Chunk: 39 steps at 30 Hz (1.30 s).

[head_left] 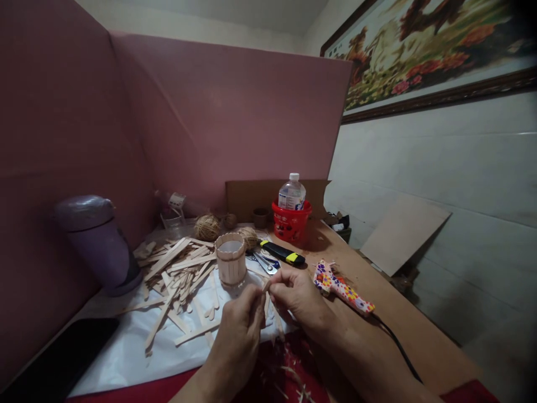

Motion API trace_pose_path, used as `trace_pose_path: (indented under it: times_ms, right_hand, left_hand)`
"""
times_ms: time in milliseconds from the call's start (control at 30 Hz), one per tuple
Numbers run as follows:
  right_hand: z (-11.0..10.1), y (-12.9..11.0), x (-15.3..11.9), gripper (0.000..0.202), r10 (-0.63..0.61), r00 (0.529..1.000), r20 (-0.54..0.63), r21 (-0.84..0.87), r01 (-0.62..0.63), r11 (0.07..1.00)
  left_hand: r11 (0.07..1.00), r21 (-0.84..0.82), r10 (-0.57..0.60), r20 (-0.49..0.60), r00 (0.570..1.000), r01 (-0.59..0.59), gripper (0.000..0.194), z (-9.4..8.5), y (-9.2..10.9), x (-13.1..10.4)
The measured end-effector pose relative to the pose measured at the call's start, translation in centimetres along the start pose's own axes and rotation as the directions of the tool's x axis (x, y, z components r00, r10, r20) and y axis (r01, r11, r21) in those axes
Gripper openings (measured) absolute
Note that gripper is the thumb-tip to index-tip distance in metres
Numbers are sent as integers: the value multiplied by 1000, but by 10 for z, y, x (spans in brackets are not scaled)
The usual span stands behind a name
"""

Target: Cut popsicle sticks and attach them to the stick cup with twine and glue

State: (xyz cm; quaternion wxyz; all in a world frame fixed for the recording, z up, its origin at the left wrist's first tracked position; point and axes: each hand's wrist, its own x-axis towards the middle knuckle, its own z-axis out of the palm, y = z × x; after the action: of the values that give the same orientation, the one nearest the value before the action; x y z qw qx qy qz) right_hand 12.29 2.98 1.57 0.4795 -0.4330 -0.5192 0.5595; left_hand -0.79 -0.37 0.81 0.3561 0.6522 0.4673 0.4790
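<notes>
Between my fingertips, close to the table's front edge, is a small piece of wooden craft stick. My left hand pinches one end of it, and my right hand is closed on the other side. Just beyond them stands a round cup covered with upright wooden sticks, with a band near its rim. Loose craft sticks lie in a heap to the left of the cup. Behind my right hand rest scissors and a black and yellow utility knife.
A flowered glue gun with a black cord lies at the right. Behind stand a red bucket holding a plastic bottle, and balls of twine. A purple tumbler and a dark flat object are at the left.
</notes>
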Motion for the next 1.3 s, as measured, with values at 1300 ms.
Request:
trace_pose_path:
  times_ms: [1300]
  right_hand:
    - [-3,1,1,12,-10,986,164,186,-21,982]
  left_hand:
    - [910,-333,-220,120,968,248,32,-2,3,2]
